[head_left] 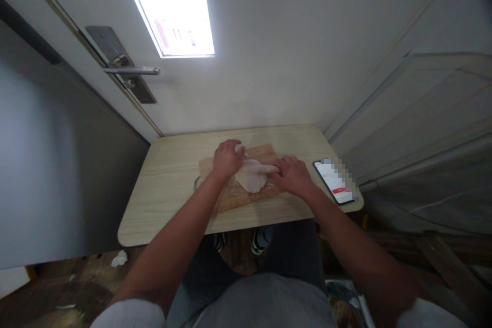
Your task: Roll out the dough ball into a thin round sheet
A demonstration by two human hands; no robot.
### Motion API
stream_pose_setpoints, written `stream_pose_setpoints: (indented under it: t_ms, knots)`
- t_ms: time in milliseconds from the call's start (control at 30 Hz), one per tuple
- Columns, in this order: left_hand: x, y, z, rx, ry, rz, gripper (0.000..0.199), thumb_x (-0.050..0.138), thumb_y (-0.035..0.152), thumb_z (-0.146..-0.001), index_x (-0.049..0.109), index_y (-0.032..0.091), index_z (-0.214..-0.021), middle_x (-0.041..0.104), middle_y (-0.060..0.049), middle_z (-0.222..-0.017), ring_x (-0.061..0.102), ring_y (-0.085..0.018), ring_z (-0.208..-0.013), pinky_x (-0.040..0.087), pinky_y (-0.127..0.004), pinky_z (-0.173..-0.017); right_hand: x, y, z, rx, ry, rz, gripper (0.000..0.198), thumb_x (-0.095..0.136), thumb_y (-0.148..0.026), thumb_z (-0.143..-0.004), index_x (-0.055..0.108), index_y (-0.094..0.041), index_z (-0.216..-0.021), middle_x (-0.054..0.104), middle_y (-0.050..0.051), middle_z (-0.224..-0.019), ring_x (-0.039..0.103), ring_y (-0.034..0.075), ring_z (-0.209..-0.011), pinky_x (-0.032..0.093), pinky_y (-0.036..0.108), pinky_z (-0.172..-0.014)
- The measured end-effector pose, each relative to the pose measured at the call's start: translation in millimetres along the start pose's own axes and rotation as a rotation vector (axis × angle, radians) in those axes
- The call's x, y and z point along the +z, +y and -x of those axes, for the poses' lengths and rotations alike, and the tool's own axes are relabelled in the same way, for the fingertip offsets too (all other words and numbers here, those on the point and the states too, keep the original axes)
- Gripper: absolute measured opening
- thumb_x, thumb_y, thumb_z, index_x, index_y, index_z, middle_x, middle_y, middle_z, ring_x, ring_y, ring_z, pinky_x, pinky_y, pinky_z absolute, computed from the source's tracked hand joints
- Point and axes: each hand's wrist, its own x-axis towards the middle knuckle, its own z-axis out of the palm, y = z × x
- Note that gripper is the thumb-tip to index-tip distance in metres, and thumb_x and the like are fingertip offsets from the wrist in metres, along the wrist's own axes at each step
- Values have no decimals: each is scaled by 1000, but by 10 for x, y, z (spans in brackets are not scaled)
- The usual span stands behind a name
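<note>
A flat, rounded sheet of pale dough (251,180) lies on a wooden cutting board (225,200), whose surface looks dusted with flour. Across the far part of the dough runs a whitish rolling pin (269,169), partly hidden by the hands and hard to tell apart from the dough. My left hand (228,159) is closed around its left end, at the board's far left side. At the other end, my right hand (294,175) has its fingers curled round the pin, close to the board's right edge.
The board rests on a small light-wood table (154,195) with rounded corners, pushed against a white door (269,61) with a metal handle (132,70). A phone (333,182) lies at the table's right end. A crumpled white tissue (119,258) is on the floor.
</note>
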Motion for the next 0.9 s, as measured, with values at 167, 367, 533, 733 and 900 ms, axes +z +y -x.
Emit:
stream_pose_setpoints:
  t_ms: [167, 367, 533, 733, 900]
  knots:
    - [143, 47, 1, -12, -113, -91, 37, 44, 36, -99, 65, 17, -123, 66, -13, -128, 56, -27, -122, 37, -40, -107, 119, -83, 50, 122, 70, -26, 33, 64, -48, -85, 70, -23, -105, 67, 10, -109, 54, 28, -108, 38, 35, -85]
    - [179, 80, -42, 11, -152, -123, 38, 41, 38, -99, 68, 18, -116, 69, -13, -121, 58, -26, -115, 39, -38, -103, 141, -126, -14, 273, 109, -8, 57, 30, -56, -102, 71, -20, -88, 72, 11, -90, 63, 23, -87, 36, 32, -73]
    - [221, 121, -84, 44, -178, -80, 40, 37, 36, -100, 70, 16, -112, 70, -15, -114, 60, -26, -110, 41, -38, -99, 160, -81, -50, 350, 126, 55, 61, 26, -56, -103, 72, -18, -90, 72, 13, -85, 64, 23, -79, 33, 33, -71]
    - [224, 155, -39, 28, -217, -196, 42, 38, 44, -100, 62, 22, -126, 65, -13, -129, 54, -30, -121, 35, -48, -105, 197, -84, -81, 322, 189, 66, 41, 36, -42, -101, 68, -17, -99, 69, 14, -101, 58, 28, -98, 33, 36, -79]
    - [239, 134, -13, 24, -231, -256, 44, 33, 44, -101, 61, 22, -126, 64, -13, -127, 55, -30, -118, 38, -46, -102, 243, -82, -133, 287, 252, 33, 34, 41, -37, -99, 63, -20, -119, 64, 15, -118, 51, 29, -108, 32, 38, -84]
